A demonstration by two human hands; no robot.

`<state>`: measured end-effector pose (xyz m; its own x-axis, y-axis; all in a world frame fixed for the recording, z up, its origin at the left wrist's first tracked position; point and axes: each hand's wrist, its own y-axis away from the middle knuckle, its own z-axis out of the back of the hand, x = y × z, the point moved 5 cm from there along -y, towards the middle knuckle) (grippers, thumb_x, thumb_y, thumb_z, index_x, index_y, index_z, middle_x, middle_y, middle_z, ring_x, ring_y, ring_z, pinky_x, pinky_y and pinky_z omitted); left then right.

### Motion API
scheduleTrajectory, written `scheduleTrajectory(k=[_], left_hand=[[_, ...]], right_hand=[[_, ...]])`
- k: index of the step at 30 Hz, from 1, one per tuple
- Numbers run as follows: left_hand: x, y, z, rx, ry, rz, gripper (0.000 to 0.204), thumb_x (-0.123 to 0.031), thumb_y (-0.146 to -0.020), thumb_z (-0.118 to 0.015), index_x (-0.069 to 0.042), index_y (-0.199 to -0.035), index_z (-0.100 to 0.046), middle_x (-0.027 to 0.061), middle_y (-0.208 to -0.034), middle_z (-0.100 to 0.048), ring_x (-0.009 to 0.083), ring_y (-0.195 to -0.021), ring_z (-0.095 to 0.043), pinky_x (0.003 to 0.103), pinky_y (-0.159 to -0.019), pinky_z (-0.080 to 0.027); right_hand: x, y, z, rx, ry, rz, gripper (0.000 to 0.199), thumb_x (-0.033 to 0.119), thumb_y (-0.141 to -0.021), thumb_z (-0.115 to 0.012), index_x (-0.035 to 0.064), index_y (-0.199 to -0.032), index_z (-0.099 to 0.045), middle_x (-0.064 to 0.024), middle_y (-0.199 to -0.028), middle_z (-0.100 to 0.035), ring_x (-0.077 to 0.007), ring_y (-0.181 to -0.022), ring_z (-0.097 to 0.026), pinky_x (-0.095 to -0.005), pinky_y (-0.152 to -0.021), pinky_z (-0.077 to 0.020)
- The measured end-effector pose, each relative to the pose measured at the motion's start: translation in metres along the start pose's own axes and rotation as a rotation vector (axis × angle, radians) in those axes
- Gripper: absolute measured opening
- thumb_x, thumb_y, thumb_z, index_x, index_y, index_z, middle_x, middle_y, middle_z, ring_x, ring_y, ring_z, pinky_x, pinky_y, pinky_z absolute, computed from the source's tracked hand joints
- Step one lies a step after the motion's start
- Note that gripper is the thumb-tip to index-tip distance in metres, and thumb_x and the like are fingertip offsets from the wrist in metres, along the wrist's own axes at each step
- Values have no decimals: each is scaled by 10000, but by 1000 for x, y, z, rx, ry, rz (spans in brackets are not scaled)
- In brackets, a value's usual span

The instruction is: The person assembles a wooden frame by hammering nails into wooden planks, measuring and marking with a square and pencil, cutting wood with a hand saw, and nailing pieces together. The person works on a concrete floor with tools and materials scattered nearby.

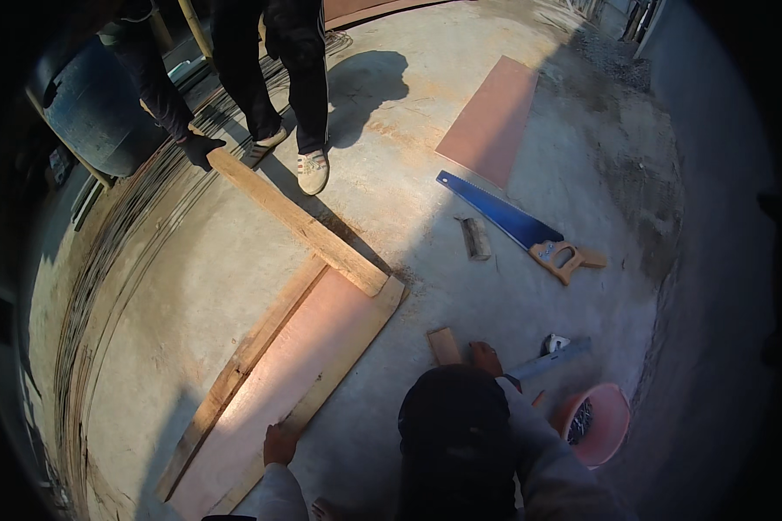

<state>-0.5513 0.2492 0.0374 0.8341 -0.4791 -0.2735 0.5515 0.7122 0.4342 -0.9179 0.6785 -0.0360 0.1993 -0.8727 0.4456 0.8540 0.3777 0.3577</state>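
Observation:
My left hand (pixel 279 445) is closed on the near wooden batten (pixel 347 339), which runs along one edge of a long pinkish panel (pixel 278 360). A second batten (pixel 243 373) lies along the panel's far edge. Across the panel's far end sits a thick wooden beam (pixel 300 221), its other end in a co-worker's dark-gloved hand (pixel 202 150). My right hand (pixel 487 358) is low by the floor beyond my knee, its fingers curled and partly hidden. Next to it is a short wood block (pixel 444 346); what the hand holds, if anything, cannot be made out.
On the right lie a blue handsaw (pixel 504 213), a small block (pixel 475 239), a pinkish board (pixel 493 122), a flat metal strip (pixel 552 360) and a tape measure (pixel 556 344). A pink bucket (pixel 615 425) holds nails. Long rods (pixel 104 260) and a blue barrel (pixel 100 108) are at left.

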Motion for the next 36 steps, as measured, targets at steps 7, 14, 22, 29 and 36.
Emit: scheduleTrajectory(k=[7, 14, 22, 29, 36], left_hand=[[-13, -35, 165, 22, -290, 23, 596, -313, -792, -660, -14, -1306, -607, 268, -1200, -668, 383, -1084, -671, 453, -943, -526], [-112, -60, 299, -136, -396, -157, 600, -231, -827, -689, 6, -1360, -549, 216, -1293, -634, 355, -1127, -652, 427, -959, -526], [-216, -78, 239, 70, -606, -468, 629, -268, -842, -722, -93, -1410, -515, 150, -1381, -588, 323, -1237, -592, 428, -1045, -478], [-304, -163, 129, 105, -650, -772, 923, -294, -825, -760, -144, -1579, -250, 157, -1613, -278, 346, -1476, -295, 459, -1203, -288], [-403, -239, 28, -23, -737, -1243, 1081, -399, -723, -843, -168, -1576, -220, 158, -1607, -265, 350, -1512, -201, 586, -1219, -149]], right_hand=[[-23, 25, -7, -45, 51, 78, 568, 223, -836, -695, 31, -1341, -519, -243, -1410, -489, -443, -1304, -476, -497, -1049, -451], [-28, 34, -23, -16, 187, 116, 384, 132, -907, -549, 22, -1275, -528, -274, -1444, -440, -435, -1326, -469, -480, -1025, -482], [-56, 21, -50, 38, -17, 148, 328, 207, -952, -522, 2, -1204, -568, -274, -1382, -491, -475, -1266, -500, -526, -960, -508], [-55, 36, -21, 88, -11, 250, 413, 219, -920, -556, 4, -1273, -533, -225, -1462, -445, -380, -1320, -498, -507, -998, -490], [-15, 56, 36, 13, 121, 225, 478, 116, -834, -631, -13, -1286, -540, -236, -1445, -472, -404, -1276, -547, -482, -1023, -487]])
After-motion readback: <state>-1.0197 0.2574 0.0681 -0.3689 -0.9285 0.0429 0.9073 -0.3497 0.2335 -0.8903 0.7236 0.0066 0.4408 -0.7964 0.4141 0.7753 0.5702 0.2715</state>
